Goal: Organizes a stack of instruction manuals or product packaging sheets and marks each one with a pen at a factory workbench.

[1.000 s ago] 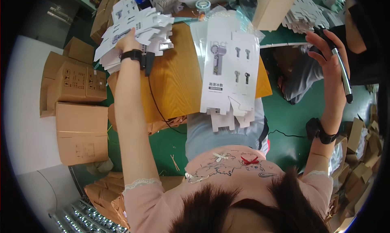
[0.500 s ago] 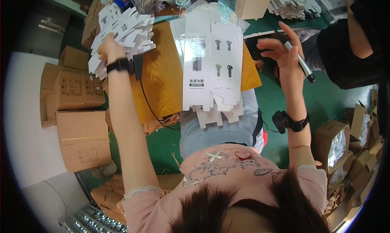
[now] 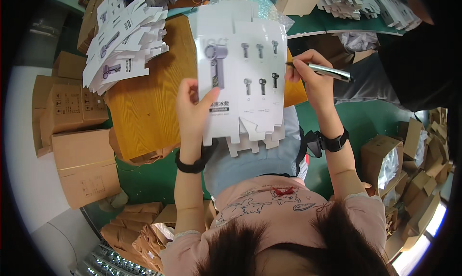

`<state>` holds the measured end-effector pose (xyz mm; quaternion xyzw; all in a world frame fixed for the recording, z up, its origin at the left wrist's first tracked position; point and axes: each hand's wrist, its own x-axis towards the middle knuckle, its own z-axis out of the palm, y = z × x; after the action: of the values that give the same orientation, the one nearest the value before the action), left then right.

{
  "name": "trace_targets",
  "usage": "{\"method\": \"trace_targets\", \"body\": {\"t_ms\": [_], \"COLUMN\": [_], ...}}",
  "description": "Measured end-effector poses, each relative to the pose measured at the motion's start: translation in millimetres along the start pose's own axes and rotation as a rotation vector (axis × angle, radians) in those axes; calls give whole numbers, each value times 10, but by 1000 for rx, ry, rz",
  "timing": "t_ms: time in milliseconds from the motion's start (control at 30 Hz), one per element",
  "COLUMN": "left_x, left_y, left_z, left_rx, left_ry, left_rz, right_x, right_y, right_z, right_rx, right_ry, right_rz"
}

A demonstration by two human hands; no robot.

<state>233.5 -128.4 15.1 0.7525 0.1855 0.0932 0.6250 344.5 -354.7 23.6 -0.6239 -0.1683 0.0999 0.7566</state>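
A flat, unfolded white carton [image 3: 261, 95], printed with handheld fans, lies on top of similar sheets in front of me. My left hand [image 3: 193, 110] is closed at its left edge, the thumb across the printed face and the other fingers curled by the edge. At the carton's right side, my right hand [image 3: 315, 81] grips a silver pen [image 3: 332, 72]. The pen's dark tip points left toward the carton's small fan pictures; I cannot tell whether it touches. Each wrist wears a black band.
A fanned pile of flat cartons [image 3: 122, 45] rests on the far left of the wooden board [image 3: 149, 110]. Brown boxes [image 3: 86, 163] stand at the left, and open ones [image 3: 382, 163] at the right. A person in dark clothing [image 3: 418, 69] is at the right.
My left hand has come from the pile at the left to the carton's left edge. My right hand has moved in toward the carton, turning the pen's tip toward it.
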Motion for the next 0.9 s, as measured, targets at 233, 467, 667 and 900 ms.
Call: {"method": "trace_targets", "body": {"t_ms": [233, 467, 667, 900], "left_x": [-259, -271, -248, -238], "left_y": [-46, -126, -146, -179], "left_z": [118, 108, 99, 111], "left_rx": [-435, -412, -464, -474], "left_ry": [219, 200, 158, 149], "left_rz": [-29, -58, -54, -23], "right_x": [171, 338, 359, 361], "right_y": [59, 91, 121, 172], "right_z": [414, 524, 604, 630], "right_rx": [-91, -288, -338, -410], "right_ry": [-95, -102, -36, -29], "right_rz": [50, 86, 62, -10]}}
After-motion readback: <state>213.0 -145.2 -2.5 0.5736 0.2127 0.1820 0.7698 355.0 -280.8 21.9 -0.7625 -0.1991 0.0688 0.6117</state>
